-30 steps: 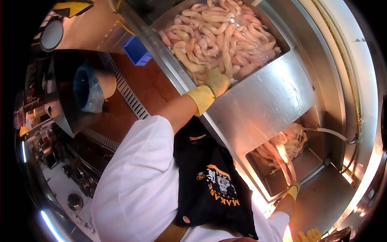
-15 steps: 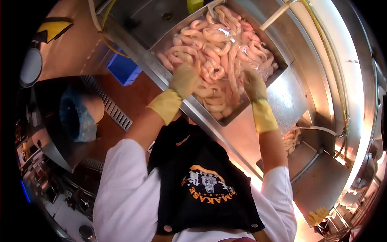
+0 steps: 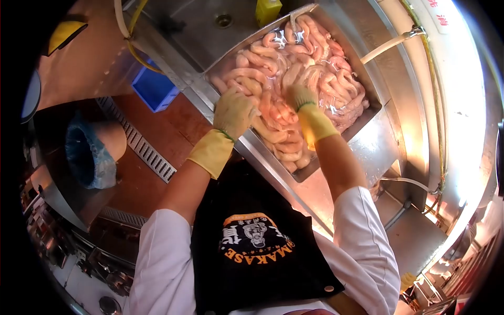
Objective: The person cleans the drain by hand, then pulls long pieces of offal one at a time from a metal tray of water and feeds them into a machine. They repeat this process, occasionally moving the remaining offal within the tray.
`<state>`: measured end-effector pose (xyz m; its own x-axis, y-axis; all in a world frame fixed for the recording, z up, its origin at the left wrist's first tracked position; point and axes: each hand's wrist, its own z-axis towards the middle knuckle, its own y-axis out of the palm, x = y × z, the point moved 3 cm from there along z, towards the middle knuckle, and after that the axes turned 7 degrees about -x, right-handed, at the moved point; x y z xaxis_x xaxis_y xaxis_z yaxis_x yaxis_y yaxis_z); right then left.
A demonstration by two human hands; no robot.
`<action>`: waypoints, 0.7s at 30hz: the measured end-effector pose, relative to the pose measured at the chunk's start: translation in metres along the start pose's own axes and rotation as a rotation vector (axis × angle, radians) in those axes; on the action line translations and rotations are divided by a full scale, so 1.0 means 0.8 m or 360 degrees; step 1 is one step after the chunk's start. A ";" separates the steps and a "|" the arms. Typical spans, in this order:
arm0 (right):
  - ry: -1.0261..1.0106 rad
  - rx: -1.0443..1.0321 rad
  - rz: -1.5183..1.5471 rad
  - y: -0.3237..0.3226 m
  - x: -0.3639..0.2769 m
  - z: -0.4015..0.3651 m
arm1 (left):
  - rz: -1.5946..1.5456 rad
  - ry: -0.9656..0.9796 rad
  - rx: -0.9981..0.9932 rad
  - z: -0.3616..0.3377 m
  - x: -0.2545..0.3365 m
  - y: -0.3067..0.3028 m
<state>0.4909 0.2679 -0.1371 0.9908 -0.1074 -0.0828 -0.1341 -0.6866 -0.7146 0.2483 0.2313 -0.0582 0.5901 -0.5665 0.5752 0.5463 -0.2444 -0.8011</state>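
Left hand (image 3: 234, 111), right hand (image 3: 299, 97) amid intestines (image 3: 321, 68)

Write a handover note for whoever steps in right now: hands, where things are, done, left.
Left hand: yellow-gloved, on the intestines at the near rim of the steel basin; grip unclear.
Right hand: yellow-gloved, down in the middle of the pile; grip unclear.
Things: the intestines lie heaped in water in the basin; a white hose reaches its right side.
Done: nothing visibly lifted clear of the basin.
Left: probably the whole pile to work through.
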 end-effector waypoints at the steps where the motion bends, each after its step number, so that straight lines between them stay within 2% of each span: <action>1: -0.0024 0.0022 0.0033 0.010 0.001 -0.025 | -0.0017 0.0013 0.0005 0.001 0.002 0.000; 6: -0.0190 0.0090 0.0162 0.078 0.047 -0.116 | 0.0057 0.0143 -0.0132 0.009 0.018 0.011; 8: -0.0400 0.0133 0.0648 0.095 0.057 -0.155 | 0.0023 0.0196 -0.0157 0.015 0.055 0.023; 10: -0.0347 0.0218 0.0748 0.095 0.057 -0.193 | -0.0239 0.0576 -0.0175 0.024 0.114 0.049; 12: -0.0378 0.0075 0.0886 0.094 0.061 -0.225 | -0.0308 0.0732 -0.0118 0.027 0.150 0.117; 13: -0.0348 0.0106 0.0618 0.070 0.060 -0.252 | -0.0301 0.0725 -0.0129 0.035 0.162 0.124; 14: -0.0434 0.0138 0.1070 0.089 0.085 -0.265 | -0.0420 0.0781 -0.0396 0.042 0.177 0.131; 16: -0.0393 0.0165 0.1077 0.086 0.117 -0.301 | -0.0537 0.0825 -0.0672 0.046 0.203 0.171; 17: -0.0393 0.0157 0.1089 0.101 0.135 -0.318 | -0.0467 0.0704 -0.0547 0.040 0.209 0.211; 18: -0.0350 0.0110 0.0856 0.119 0.156 -0.335 | -0.0392 0.0583 -0.0418 0.037 0.216 0.247; 19: -0.0303 0.0063 0.0629 0.140 0.179 -0.354 | -0.0350 0.0229 -0.0138 0.039 0.219 0.273; 20: -0.0218 -0.0016 0.0682 0.162 0.212 -0.374 | -0.0345 0.0232 -0.0156 0.039 0.218 0.280; 21: -0.0132 -0.0091 0.0733 0.188 0.254 -0.396 | -0.0236 0.0398 -0.0137 0.041 0.215 0.281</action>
<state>0.6661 -0.0852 -0.0414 0.8258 -0.3539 -0.4390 -0.5586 -0.6195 -0.5514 0.4922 0.1047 -0.1336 0.3373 -0.6930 0.6371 0.5567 -0.3989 -0.7287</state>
